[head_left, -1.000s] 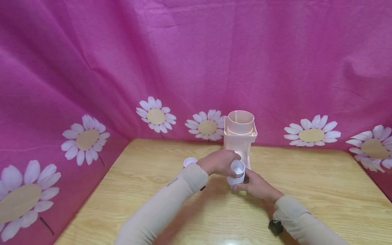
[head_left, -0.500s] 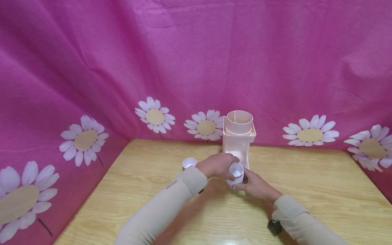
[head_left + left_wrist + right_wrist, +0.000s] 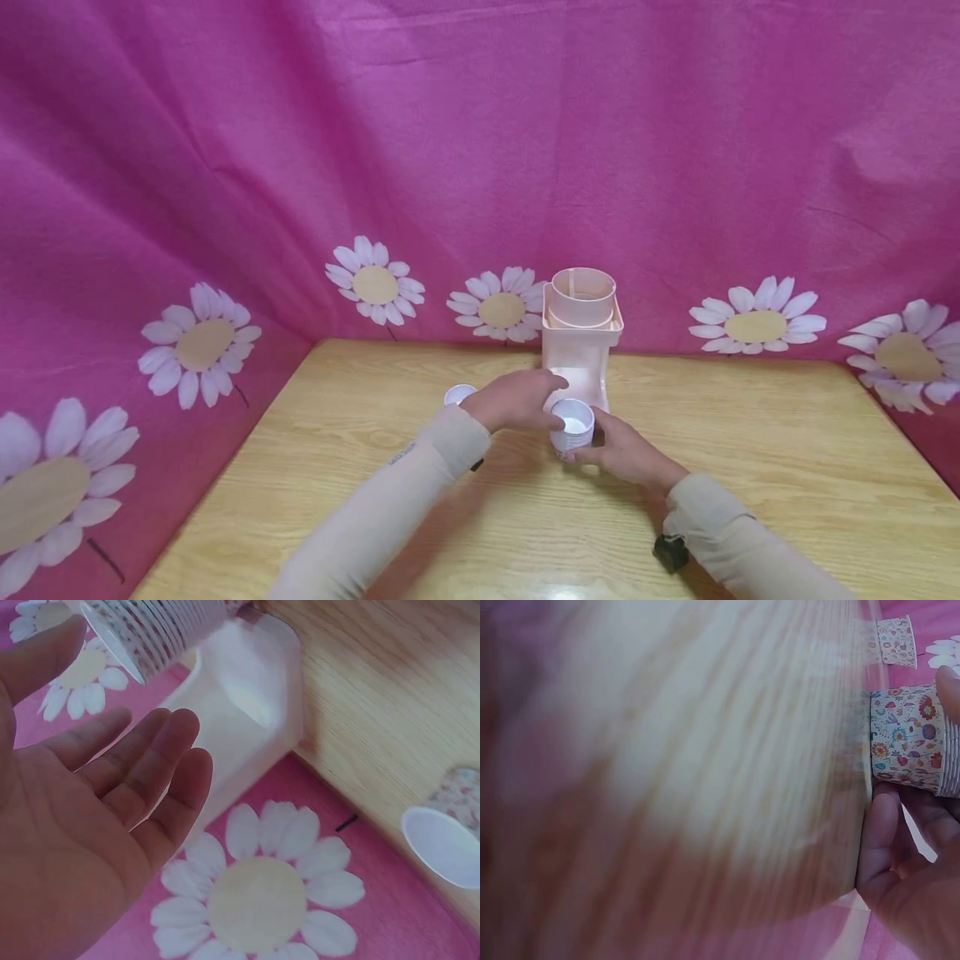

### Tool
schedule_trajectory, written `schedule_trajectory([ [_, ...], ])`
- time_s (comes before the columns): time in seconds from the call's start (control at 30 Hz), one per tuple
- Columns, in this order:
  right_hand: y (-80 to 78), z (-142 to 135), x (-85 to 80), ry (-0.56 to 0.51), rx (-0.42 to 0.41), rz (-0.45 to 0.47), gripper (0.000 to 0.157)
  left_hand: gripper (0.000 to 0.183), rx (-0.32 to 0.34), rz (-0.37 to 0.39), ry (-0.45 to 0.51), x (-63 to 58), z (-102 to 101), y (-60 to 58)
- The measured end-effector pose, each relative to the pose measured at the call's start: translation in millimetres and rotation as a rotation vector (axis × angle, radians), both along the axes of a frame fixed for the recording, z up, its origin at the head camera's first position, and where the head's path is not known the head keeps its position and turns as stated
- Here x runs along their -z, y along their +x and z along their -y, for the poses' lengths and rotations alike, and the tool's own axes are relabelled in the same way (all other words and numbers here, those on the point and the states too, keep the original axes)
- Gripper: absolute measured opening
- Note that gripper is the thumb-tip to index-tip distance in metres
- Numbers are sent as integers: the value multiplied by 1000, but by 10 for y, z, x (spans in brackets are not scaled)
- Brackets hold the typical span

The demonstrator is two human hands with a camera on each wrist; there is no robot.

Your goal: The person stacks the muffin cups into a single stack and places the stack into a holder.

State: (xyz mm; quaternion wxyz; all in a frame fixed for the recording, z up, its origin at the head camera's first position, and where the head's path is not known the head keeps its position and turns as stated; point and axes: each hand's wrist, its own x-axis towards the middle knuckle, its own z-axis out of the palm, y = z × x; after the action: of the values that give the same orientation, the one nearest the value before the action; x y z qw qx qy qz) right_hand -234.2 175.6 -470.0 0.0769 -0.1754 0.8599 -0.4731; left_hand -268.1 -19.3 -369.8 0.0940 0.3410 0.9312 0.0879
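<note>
A stack of nested paper cups (image 3: 576, 440) stands upright on the table, open side up. The right wrist view shows colourful flowers printed on its side and several rims near the top. My right hand (image 3: 630, 450) grips the stack low down, thumb in front and fingers behind. To its left, my left hand (image 3: 517, 400) hovers with loosely bent fingers beside the stack's rim; in the left wrist view its palm (image 3: 67, 847) holds nothing. Just behind the stack stands a pale pink plastic holder (image 3: 576, 350) with a round open tube on top.
Another floral paper cup (image 3: 450, 817) with a white inside stands left of the stack, partly behind my left hand in the head view. The wooden table (image 3: 360, 417) meets a pink daisy-print cloth (image 3: 675, 167) at its back and left. A black device (image 3: 670, 552) sits at my right wrist.
The top cup, standing raised with its banded wall showing, has sunk into the stack. My left hand has let go of it and moved left; my right hand keeps its grip.
</note>
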Motion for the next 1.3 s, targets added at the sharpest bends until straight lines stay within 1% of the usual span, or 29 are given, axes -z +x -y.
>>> schedule_trajectory([
  [0.1,-9,12,5,-8,15,24,67,52,3,-19,-2,8,110,-36],
  [0.23,-13,6,6,-17,28,44,69,48,-9,-31,-9,24,252,-91],
  [0.43,-9,-2,-19,-9,29,30,67,52,-62,6,-21,10,393,-134],
  [0.5,-8,2,-23,-12,32,40,68,53,-84,13,-31,11,433,-138],
  [0.67,-7,11,-7,-19,30,45,69,52,-129,28,-21,80,570,-169],
  [0.73,-8,11,0,-13,21,25,67,52,-134,22,-12,108,634,-192],
  [0.87,-5,13,-7,-4,24,18,66,53,-160,28,-1,128,752,-234],
  [0.97,-2,14,-16,2,27,24,68,54,-195,31,14,151,841,-267],
  [1.17,-7,-1,-8,-2,30,32,73,55,-248,-26,36,251,1021,-339],
  [1.3,-13,-4,6,-4,27,33,72,59,-270,-32,42,317,1106,-367],
])
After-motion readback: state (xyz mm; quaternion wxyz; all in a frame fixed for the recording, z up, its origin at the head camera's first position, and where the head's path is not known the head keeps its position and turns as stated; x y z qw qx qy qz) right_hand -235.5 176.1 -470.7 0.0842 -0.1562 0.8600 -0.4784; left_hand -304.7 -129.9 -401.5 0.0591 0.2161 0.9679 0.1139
